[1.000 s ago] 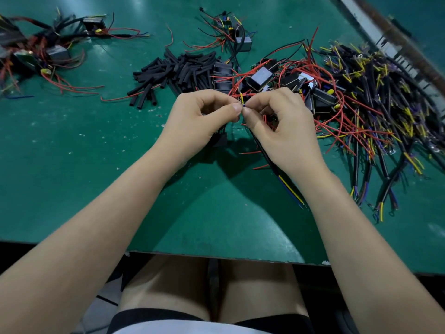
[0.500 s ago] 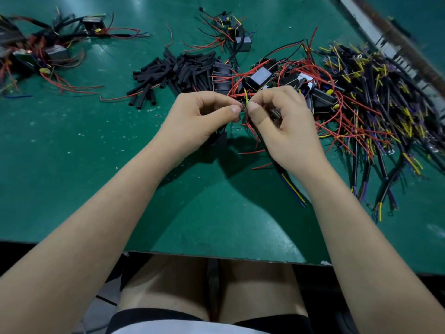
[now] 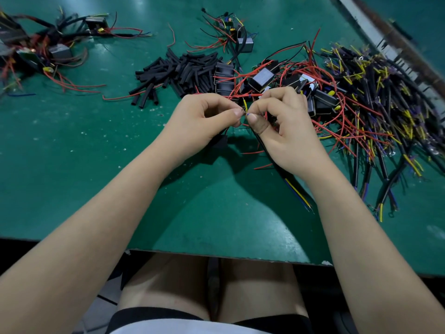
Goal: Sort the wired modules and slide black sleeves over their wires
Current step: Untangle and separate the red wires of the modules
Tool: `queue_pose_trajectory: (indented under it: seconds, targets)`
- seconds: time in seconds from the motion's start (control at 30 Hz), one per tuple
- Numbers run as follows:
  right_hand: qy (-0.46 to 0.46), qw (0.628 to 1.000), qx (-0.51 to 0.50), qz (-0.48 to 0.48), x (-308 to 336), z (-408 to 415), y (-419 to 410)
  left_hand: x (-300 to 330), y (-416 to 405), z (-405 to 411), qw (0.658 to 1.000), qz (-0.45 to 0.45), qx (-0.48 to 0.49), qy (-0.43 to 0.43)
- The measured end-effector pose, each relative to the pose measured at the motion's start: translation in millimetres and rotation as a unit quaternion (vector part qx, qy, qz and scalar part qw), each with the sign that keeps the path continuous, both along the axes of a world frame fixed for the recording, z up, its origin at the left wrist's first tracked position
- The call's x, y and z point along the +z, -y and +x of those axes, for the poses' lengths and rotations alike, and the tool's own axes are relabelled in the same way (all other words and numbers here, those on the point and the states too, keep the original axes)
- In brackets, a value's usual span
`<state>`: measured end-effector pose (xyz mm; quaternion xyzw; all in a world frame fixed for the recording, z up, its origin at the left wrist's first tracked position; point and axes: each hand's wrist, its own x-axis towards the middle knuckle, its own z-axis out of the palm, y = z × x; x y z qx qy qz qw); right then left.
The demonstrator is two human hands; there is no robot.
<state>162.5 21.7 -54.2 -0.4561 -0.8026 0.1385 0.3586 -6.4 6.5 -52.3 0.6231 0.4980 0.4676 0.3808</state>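
My left hand (image 3: 202,121) and my right hand (image 3: 286,126) meet above the green table, thumbs almost touching. Each pinches thin wire ends between thumb and fingers; a yellow tip (image 3: 245,103) sticks up between them. A black sleeved cable (image 3: 279,162) with yellow and blue cores runs down from under my right hand. A small black module (image 3: 220,141) hangs below my left hand, mostly hidden. Loose black sleeves (image 3: 178,71) lie in a pile behind my left hand. Wired modules (image 3: 262,77) with red wires lie behind my hands.
A big tangle of sleeved black, yellow and red wires (image 3: 375,109) fills the right side. Another group of modules (image 3: 53,54) lies at the far left, a small one (image 3: 238,37) at the back middle. The table's front edge (image 3: 216,254) is near my knees.
Both hands stayed together over the same spot. The right thumb has shifted a little and the yellow wire tip now shows between the fingertips.
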Motion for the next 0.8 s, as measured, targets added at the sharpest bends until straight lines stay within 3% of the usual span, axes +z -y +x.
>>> queue_pose_trajectory:
  seconds: [0.53, 0.8]
  targets:
    - [0.058, 0.998, 0.013, -0.004, 1.1, 3.0, -2.2, -4.9, -2.0, -2.2, 0.997, 0.051, -0.017, -0.048]
    - [0.023, 0.999, 0.007, -0.045, 3.1, 2.1, 0.5, -5.6, 0.3, -5.4, 0.980, 0.151, 0.006, -0.132]
